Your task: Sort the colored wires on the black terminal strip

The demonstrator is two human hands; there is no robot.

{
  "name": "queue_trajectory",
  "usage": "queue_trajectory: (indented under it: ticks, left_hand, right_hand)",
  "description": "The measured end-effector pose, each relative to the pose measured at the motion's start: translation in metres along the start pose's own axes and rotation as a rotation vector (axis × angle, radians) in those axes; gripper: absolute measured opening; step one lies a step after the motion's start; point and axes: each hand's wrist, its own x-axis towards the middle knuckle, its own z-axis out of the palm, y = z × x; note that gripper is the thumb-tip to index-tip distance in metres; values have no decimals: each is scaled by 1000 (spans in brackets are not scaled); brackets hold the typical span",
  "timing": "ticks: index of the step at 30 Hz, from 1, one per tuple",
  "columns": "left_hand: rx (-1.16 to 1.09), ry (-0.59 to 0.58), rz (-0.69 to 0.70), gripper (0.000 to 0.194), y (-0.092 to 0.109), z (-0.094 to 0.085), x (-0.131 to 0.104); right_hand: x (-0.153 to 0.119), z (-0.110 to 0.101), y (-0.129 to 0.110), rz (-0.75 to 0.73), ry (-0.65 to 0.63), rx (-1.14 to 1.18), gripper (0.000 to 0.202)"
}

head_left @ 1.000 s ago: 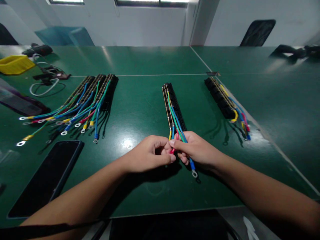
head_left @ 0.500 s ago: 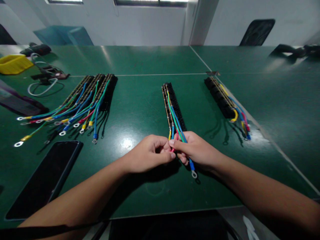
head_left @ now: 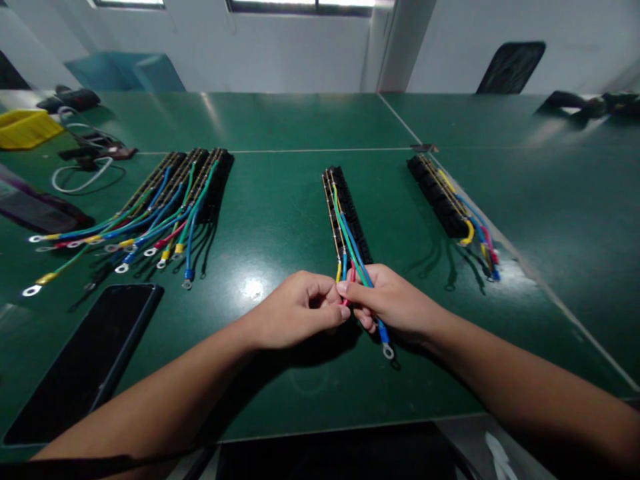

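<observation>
In front of me a black terminal strip (head_left: 353, 210) with brass rails lies lengthwise on the green table. Yellow, blue, red and green wires run from it towards me. My right hand (head_left: 383, 293) is closed round this bundle of wires (head_left: 354, 248), thumb across the top. A blue wire's ring terminal (head_left: 388, 351) hangs out below the fingers. My left hand (head_left: 310, 305) meets it from the left, thumb and forefinger pinching the end of the red wire (head_left: 346, 302). That wire's tip is hidden by the fingers.
Several wired terminal strips (head_left: 200, 180) lie side by side at the left, their ring terminals fanned towards me. Another wired strip (head_left: 437, 200) is at the right. A phone (head_left: 85, 360) rests near my left forearm. Farther back are a yellow bin (head_left: 30, 130) and a white cable (head_left: 83, 183).
Both hands keep the same hold on the wires, with barely any finger movement. The whole view has shifted very slightly.
</observation>
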Motion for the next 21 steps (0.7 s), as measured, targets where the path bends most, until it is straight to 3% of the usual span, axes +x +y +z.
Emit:
queue_trajectory:
  ticks: [21]
  left_hand:
    - [-26,-32,29,22,3,2,1]
  right_hand:
    - [0,2,-2,19,12,27,21]
